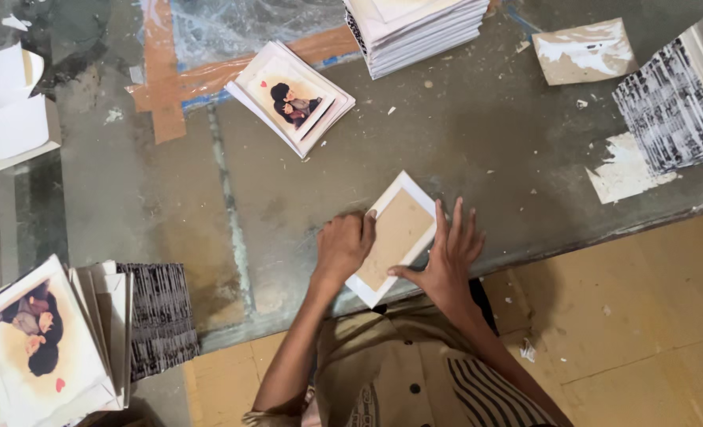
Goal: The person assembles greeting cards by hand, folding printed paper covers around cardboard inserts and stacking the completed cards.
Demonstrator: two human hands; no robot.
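Head view, work surface: a worn grey-green table [478, 134] with scraped patches, tape strips and paper scraps, seen from above; a yellowish floor [644, 316] lies beyond its near edge
Head view, central thing: a rectangular cover board [395, 237], brown cardboard in the middle with a white paper border folded round it, lies flat and askew at the near edge of the table, one corner reaching to the edge
Head view, left hand [343, 247]: curled into a loose fist, fingers together, knuckles pressing down on the left long border of the cover board
Head view, right hand [446, 255]: laid flat, fingers spread apart, along the right long border; the thumb lies across the brown cardboard; it grips nothing
Head view, far centre: a small pile of illustrated covers [292, 99], each showing a drawn couple and a red heart on a cream ground, lies tilted, well apart from the hands
Head view, top: a tall stack of white-edged boards [414, 32] stands just beyond the illustrated pile
Head view, right edge: a block of bound page sets [667, 111] with black-and-white edges, partly cut off by the frame; near it a torn brown paper piece [584, 51]
Head view, lower left: a second heap of illustrated covers [39, 340] fanned beside another page block [158, 316]
Head view, upper left: loose white sheets [7, 111]
Head view, person: a striped shirt [414, 379] shows below the forearms
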